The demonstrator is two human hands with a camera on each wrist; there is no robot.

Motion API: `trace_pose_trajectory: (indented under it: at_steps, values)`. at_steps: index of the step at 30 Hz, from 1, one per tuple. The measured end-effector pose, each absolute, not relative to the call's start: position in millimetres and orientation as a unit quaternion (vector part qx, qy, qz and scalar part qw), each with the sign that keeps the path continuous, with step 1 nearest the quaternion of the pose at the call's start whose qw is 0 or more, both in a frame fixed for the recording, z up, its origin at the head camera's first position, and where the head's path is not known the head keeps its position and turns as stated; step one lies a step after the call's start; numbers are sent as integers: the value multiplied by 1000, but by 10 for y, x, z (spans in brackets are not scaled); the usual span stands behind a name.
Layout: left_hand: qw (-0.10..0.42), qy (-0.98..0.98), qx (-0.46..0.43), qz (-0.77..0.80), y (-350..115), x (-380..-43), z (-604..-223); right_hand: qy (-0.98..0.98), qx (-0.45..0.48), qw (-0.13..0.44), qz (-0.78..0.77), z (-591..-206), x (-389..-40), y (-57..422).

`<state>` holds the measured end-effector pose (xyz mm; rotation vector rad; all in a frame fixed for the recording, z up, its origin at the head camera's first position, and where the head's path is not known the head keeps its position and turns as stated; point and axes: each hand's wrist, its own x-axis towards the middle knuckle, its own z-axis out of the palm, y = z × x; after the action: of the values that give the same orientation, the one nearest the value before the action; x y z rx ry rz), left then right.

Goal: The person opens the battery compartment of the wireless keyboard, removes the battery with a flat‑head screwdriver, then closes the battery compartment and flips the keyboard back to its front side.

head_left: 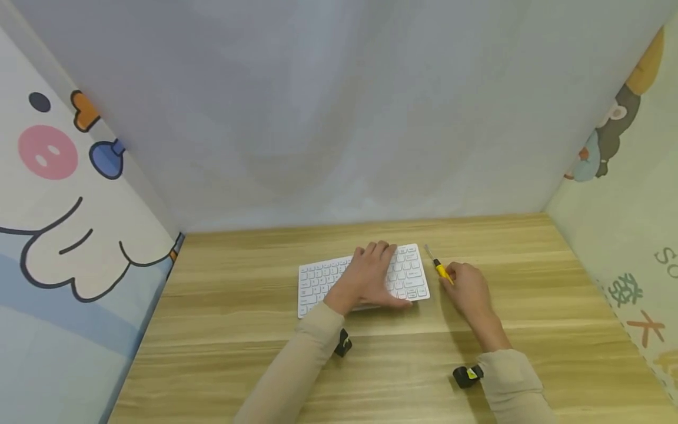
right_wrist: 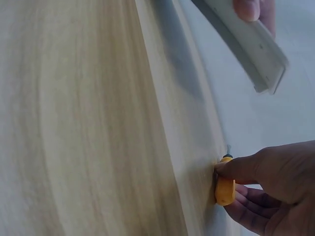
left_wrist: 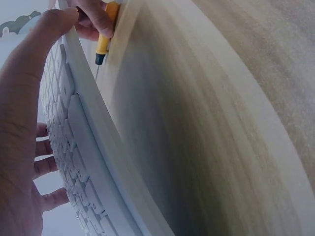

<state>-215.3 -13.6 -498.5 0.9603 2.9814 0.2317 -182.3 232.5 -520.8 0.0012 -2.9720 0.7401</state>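
A white keyboard (head_left: pixel 318 287) is held by my left hand (head_left: pixel 371 278), which spans it with the thumb on the near edge and the fingers toward the far one. Seen from the right wrist, the keyboard's edge (right_wrist: pixel 246 44) is raised off the tabletop. Just right of it, my right hand (head_left: pixel 468 288) pinches a screwdriver (head_left: pixel 441 270) by its yellow handle. The black collar and thin metal shaft point away from me, beside the keyboard's right end. In the left wrist view the screwdriver (left_wrist: pixel 104 43) appears beyond the keyboard (left_wrist: pixel 74 118).
A wood-grain table (head_left: pixel 222 353) lies under both hands. A grey-white wall (head_left: pixel 339 118) rises behind it, with cartoon-printed panels at left (head_left: pixel 79 176) and right (head_left: pixel 609 235). Each wrist carries a small black camera.
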Motion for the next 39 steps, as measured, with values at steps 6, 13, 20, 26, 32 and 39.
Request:
trace_pose_trajectory:
  at_steps: [6, 13, 20, 26, 32, 39]
  values:
    - [-7, 945, 317, 82, -169, -2151, -4882, -972, 7, 42, 232, -5195, -1829, 2316]
    - [-25, 941, 322, 104, -208, -2135, -4734, -973, 16, 49, 224, -5187, -1833, 2296]
    - [-29, 935, 314, 164, -267, -2111, -4578, -973, 13, 51, 223, -5179, -1814, 2292]
    - [-40, 919, 305, 246, -351, -2113, -4422, -973, 15, 43, 224, -5147, -1817, 2279]
    - [-39, 887, 290, 358, -453, -2118, -4277, -975, 16, 35, 218, -5146, -1816, 2288]
    - [-43, 847, 295, 440, -566, -2103, -4146, -977, 19, 33, 212, -5172, -1810, 2285]
